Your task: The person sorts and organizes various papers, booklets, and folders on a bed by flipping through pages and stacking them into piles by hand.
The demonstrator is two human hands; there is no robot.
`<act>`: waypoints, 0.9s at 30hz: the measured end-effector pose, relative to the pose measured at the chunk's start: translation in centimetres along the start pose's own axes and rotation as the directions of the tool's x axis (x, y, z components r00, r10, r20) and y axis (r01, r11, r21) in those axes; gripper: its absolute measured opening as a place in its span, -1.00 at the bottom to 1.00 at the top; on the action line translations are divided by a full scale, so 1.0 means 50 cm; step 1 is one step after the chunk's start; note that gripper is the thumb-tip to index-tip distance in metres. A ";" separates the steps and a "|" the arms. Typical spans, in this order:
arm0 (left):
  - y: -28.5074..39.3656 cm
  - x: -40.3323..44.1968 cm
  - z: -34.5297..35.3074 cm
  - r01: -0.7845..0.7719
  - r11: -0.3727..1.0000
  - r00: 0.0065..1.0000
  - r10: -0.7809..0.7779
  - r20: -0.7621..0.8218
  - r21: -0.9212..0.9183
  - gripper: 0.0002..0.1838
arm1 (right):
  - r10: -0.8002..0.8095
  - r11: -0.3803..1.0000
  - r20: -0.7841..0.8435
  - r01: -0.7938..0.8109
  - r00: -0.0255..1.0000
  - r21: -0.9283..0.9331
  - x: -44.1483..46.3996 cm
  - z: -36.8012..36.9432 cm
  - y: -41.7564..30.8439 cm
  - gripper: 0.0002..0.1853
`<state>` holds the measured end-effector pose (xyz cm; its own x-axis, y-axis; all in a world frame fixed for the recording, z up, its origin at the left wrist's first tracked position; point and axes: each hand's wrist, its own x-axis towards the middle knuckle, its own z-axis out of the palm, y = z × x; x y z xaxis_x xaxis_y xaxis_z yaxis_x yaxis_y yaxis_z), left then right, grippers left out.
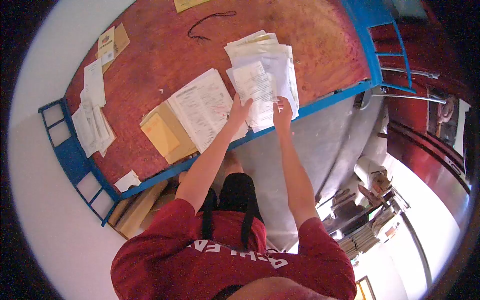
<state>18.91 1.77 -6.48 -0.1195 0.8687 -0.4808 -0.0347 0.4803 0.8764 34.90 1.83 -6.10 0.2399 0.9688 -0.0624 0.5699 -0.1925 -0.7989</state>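
Note:
My left hand (240,111) grips the left edge of a printed sheet (256,90), and my right hand (283,112) holds its lower right side. That sheet lies over a thick, uneven stack of papers (286,65) at the edge of the reddish bed board (150,75). Left of my left hand rests another pile of printed papers (202,102), with a tan envelope (162,134) partly under it.
Loose white papers (92,125) and a booklet (106,46) lie along the far left. A dark cord (202,22) curls near the top. Blue metal rails (75,162) frame the board. Clutter (370,220) stands at lower right.

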 end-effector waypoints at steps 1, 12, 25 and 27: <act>-0.023 0.008 0.003 0.047 0.999 0.999 -0.047 0.010 0.008 -0.50 | -0.076 0.987 0.036 0.081 0.996 -0.138 0.000 0.005 0.025 -0.77; 0.026 -0.025 0.030 0.116 0.980 0.978 -0.085 -0.190 0.159 -0.59 | -0.002 0.926 0.010 0.006 1.000 -0.377 0.062 -0.052 0.121 -0.41; -0.002 0.033 0.035 -0.044 0.972 0.983 0.083 -0.165 0.230 -0.57 | -0.168 0.944 -0.003 0.159 0.986 -0.289 0.132 -0.042 0.165 -0.42; -0.020 0.049 0.030 -0.019 0.974 0.976 0.067 -0.207 0.224 -0.58 | -0.139 0.954 0.107 0.162 0.985 -0.251 0.154 -0.048 0.155 -0.39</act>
<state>20.14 3.59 -8.55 -0.3246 0.8547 -0.4051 0.1905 0.4785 0.8572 43.05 7.42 -11.35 0.0731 0.9972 -0.0142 0.7800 -0.0660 -0.6223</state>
